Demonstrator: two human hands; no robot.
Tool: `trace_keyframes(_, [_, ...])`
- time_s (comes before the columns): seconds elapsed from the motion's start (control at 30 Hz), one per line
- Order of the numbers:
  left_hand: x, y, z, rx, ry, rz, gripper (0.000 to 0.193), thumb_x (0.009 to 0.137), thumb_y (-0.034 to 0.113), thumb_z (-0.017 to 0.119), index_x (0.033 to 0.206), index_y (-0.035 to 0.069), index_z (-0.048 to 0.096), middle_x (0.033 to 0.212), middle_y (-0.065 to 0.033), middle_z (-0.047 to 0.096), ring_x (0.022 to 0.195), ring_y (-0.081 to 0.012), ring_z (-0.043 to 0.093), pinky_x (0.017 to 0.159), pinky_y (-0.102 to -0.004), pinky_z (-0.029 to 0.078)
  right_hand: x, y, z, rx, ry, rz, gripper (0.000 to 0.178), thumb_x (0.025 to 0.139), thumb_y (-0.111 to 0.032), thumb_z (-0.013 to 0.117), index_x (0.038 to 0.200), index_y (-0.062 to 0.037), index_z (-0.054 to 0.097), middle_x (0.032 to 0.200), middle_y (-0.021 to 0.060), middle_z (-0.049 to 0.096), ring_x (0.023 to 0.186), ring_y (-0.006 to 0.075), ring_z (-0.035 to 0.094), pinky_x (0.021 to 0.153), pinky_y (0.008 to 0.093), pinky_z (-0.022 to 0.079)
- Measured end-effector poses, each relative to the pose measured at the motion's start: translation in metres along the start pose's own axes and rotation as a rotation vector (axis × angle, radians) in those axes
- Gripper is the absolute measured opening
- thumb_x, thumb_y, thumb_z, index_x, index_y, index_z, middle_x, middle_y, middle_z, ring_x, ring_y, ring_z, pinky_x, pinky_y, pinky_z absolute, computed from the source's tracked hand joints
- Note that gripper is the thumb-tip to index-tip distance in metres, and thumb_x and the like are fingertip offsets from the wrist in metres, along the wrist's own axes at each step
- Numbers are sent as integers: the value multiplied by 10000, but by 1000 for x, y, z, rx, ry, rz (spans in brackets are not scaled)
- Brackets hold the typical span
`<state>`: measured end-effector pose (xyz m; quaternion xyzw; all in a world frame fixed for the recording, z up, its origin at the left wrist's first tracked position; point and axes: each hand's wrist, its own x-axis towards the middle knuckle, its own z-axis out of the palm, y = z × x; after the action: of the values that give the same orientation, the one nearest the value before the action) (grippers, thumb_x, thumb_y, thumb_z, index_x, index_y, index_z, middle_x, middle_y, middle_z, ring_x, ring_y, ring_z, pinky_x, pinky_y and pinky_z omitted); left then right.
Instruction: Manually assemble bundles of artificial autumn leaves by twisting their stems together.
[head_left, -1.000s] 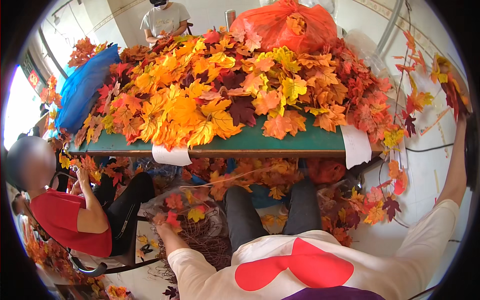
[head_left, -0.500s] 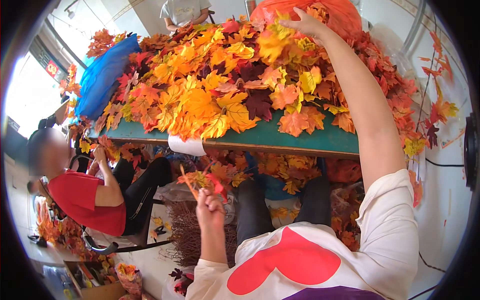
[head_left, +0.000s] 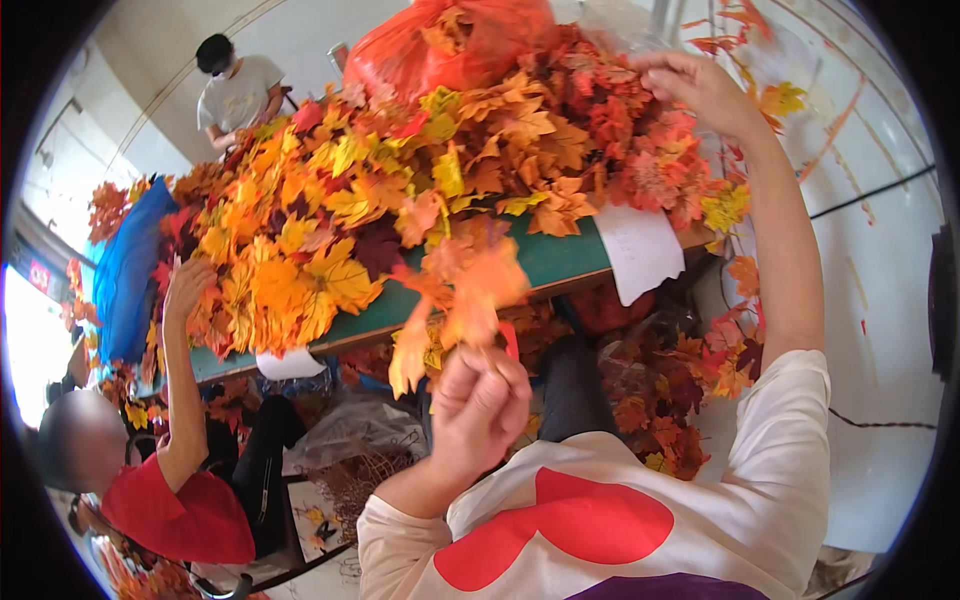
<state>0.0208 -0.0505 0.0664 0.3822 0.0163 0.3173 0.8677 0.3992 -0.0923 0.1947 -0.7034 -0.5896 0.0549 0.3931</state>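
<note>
In front of my chest, my left hand point(head_left: 482, 405) is closed round the base of a small spray of orange artificial maple leaves point(head_left: 487, 292); a bit of red shows beside the fingers. My right arm stretches far forward. At the right end of the heap, my right hand point(head_left: 695, 90) hovers by the red artificial leaves point(head_left: 660, 165), fingers extended and slightly bent, with nothing seen in them. Yellow and orange artificial leaves point(head_left: 290, 285) make up the left and middle of the heap on the green table point(head_left: 545, 258).
A red plastic bag point(head_left: 440, 55) stands behind the heap, a blue bag point(head_left: 130, 275) at its left end. White paper point(head_left: 640, 250) hangs over the table edge. A co-worker in a red shirt point(head_left: 185, 510) reaches into the leaves; another person point(head_left: 238, 95) sits at the back.
My view has swung right. My right hand has gone from the yellow leaves to the red ones at the right end. My left hand has risen with its spray. The red-shirted co-worker now reaches to the heap.
</note>
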Motion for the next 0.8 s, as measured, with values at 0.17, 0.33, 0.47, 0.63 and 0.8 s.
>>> trace_keyframes(0.17, [22, 12, 39, -201, 3, -80, 64, 916, 141, 419, 909, 109, 474, 770, -33, 486, 488, -42, 336, 376, -162, 280, -57, 29, 10, -40, -38, 340, 205, 866, -96, 460, 1027, -15, 558, 894, 69, 601, 737, 109, 587, 670, 251, 486])
trace_keyframes(0.33, [17, -29, -1, -342, 335, -274, 97, 909, 169, 447, 911, 85, 495, 796, -16, 496, 541, -51, 357, 440, -162, 306, -59, 81, 81, -111, 6, 307, 160, 819, -70, 502, 928, 2, 593, 766, 110, 609, 699, 185, 598, 655, 314, 482])
trace_keyframes(0.47, [1, -38, -36, -375, 464, -337, 100, 893, 168, 479, 933, 81, 511, 814, -17, 525, 582, -67, 409, 493, -173, 345, -31, 123, 131, -438, 226, 133, 166, 800, -147, 562, 892, -18, 613, 763, 119, 633, 703, 243, 607, 672, 350, 471])
trace_keyframes(0.63, [-5, -28, -50, -295, 506, -310, 114, 893, 178, 481, 920, 73, 519, 794, -20, 538, 609, -81, 448, 518, -188, 380, -10, 133, 159, -260, 390, 301, 225, 765, -234, 616, 844, -24, 634, 808, 127, 643, 748, 269, 612, 687, 343, 461])
trace_keyframes(0.8, [-9, -29, -57, -349, 497, -344, 118, 896, 182, 476, 920, 73, 514, 794, -21, 539, 613, -84, 449, 527, -191, 381, -8, 132, 152, -43, 393, 404, 181, 765, -182, 620, 862, -31, 642, 770, 107, 648, 655, 205, 624, 601, 307, 489])
